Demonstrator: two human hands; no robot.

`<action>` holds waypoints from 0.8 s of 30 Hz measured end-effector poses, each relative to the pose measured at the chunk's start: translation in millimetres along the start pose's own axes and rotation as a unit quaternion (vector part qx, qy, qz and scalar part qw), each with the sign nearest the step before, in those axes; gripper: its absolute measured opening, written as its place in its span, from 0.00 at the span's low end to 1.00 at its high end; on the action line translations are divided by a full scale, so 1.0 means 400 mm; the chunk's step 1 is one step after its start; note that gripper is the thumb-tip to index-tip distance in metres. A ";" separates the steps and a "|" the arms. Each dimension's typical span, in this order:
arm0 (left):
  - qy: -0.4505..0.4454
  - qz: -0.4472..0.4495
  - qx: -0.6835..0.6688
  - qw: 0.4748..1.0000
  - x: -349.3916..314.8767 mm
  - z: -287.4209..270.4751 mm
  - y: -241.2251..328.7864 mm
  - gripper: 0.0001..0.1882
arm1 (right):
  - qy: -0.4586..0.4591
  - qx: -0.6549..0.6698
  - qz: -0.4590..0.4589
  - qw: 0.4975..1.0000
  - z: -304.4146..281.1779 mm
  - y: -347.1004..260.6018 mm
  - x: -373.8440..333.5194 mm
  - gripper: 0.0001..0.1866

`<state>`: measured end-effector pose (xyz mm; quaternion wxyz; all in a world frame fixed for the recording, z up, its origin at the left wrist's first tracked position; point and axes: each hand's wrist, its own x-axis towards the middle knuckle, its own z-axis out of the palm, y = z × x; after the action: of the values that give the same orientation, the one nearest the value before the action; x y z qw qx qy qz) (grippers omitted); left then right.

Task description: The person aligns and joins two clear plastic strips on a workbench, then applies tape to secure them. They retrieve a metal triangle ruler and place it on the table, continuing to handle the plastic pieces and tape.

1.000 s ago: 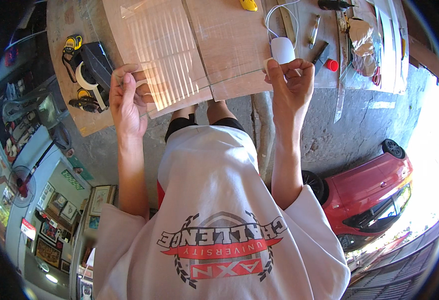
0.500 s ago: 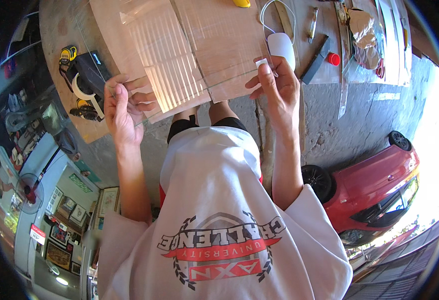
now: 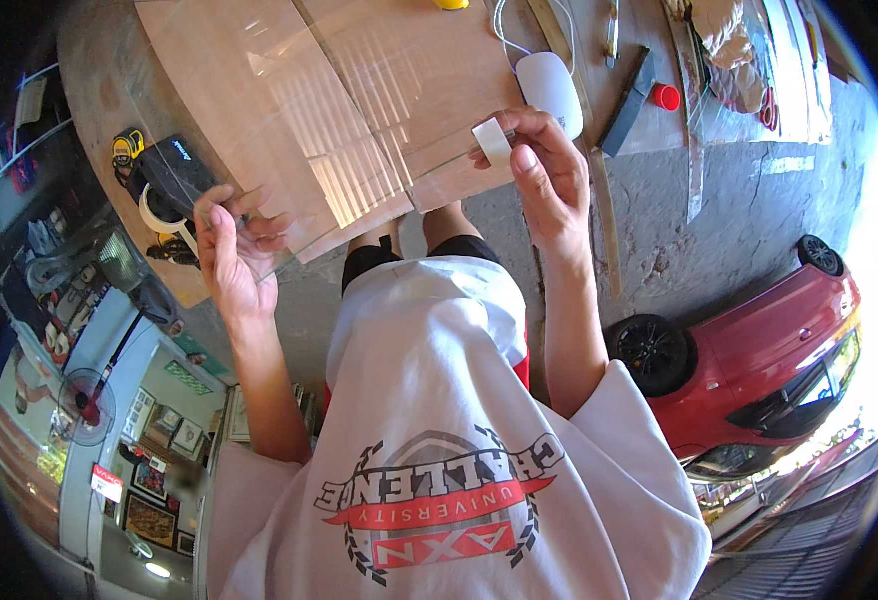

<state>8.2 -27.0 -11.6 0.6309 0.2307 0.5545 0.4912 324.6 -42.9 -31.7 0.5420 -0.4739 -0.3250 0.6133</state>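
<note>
A clear pane spans the space between my hands, its near edge showing as a thin greenish line over the table's front. My left hand grips the pane's left corner, thumb on one side and loosely spread fingers seen through it. At the right corner, my right hand pinches a small white strip of tape between thumb and fingers. The strip lies against the pane's edge; whether it is stuck there I cannot tell. Striped sunlight reflects off the pane.
Under the pane is a wooden table. Left lie a tape measure, a black pouch and a cream ring-shaped item. Right are a white mouse-like device, a dark bar, a red cap and a metal ruler.
My right hand has shifted slightly left and turned, so more of the white strip shows. My left hand has moved a little left and down, its fingers less extended.
</note>
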 end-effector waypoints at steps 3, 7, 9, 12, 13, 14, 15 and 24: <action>0.002 -0.006 -0.002 1.000 -0.003 -0.001 0.001 0.17 | -0.012 0.001 0.003 1.000 -0.008 -0.004 0.002 0.21; 0.021 0.001 0.022 1.000 -0.007 0.000 0.001 0.18 | -0.006 0.016 0.022 1.000 -0.006 -0.016 0.001 0.18; 0.010 -0.006 0.011 1.000 -0.004 -0.001 0.002 0.18 | -0.005 0.004 0.024 1.000 -0.003 -0.020 0.003 0.18; 0.004 -0.005 0.008 1.000 -0.001 -0.002 0.003 0.18 | -0.007 -0.049 0.019 0.999 0.000 -0.024 0.012 0.21; 0.006 -0.001 0.015 1.000 0.000 -0.003 0.003 0.18 | -0.006 -0.062 0.014 0.998 0.002 -0.025 0.015 0.21; 0.006 -0.005 0.009 1.000 0.000 -0.004 0.003 0.18 | -0.006 -0.076 0.010 0.997 0.004 -0.026 0.018 0.20; 0.009 -0.006 0.012 1.000 0.000 -0.004 0.003 0.17 | 0.011 -0.070 0.015 0.997 0.008 -0.027 0.020 0.17; 0.006 -0.038 0.001 0.999 0.013 -0.006 0.009 0.16 | 0.097 -0.060 0.090 0.989 0.061 -0.050 0.047 0.08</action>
<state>4.1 -21.6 -11.7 0.6457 0.2070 0.5670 0.4677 309.6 -17.9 -9.4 0.4840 -0.5904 -0.2632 0.5899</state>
